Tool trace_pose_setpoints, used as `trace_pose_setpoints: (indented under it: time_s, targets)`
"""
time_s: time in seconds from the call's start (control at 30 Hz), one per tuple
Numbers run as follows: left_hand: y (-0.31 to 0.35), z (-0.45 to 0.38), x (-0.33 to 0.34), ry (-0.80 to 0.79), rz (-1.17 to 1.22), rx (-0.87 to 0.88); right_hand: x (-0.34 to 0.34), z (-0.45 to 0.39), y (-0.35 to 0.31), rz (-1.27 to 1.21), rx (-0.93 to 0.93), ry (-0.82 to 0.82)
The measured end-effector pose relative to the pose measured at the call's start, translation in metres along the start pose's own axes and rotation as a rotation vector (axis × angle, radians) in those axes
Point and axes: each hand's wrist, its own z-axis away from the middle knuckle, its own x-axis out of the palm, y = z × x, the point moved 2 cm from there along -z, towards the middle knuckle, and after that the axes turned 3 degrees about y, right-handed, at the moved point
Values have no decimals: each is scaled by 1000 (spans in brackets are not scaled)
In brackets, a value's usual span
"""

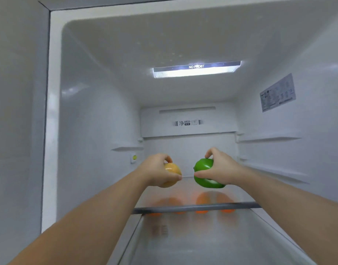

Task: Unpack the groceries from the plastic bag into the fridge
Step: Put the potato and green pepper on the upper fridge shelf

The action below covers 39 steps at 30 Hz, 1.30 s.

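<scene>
Both my arms reach deep into the open fridge, over its top glass shelf [195, 243]. My left hand [156, 169] grips a yellow-orange fruit [172, 170] from above and the side. My right hand [221, 169] holds a green bell pepper [203, 170], thumb underneath and fingers over its top. The two items hang side by side a little above the rear part of the shelf, close to the back wall. The plastic bag is out of view.
Several orange fruits [201, 204] show blurred through the glass on the level below. A grey trim bar [196, 207] crosses the shelf. A lit lamp strip [196, 70] is on the ceiling, a label [278, 92] on the right wall, empty rails on both side walls.
</scene>
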Motion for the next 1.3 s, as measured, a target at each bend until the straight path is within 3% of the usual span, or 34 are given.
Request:
trace_pose_setpoints:
  time_s: [0.2, 0.4, 0.63, 1.0, 1.3]
  targets:
    - [-11, -32, 16, -71, -111, -12, 11, -24, 4, 195, -97, -125]
    - [-6, -51, 32, -172, -74, -29, 7, -45, 14, 134, -44, -351]
    - [-11, -75, 45, -264, -93, -1, 30, -68, 27, 251, -43, -240]
    - [-23, -98, 51, -244, -341, 75, 44, -91, 28, 475, -88, -164]
    - [-19, -90, 43, -201, -341, 86, 42, -84, 31, 515, -137, -147]
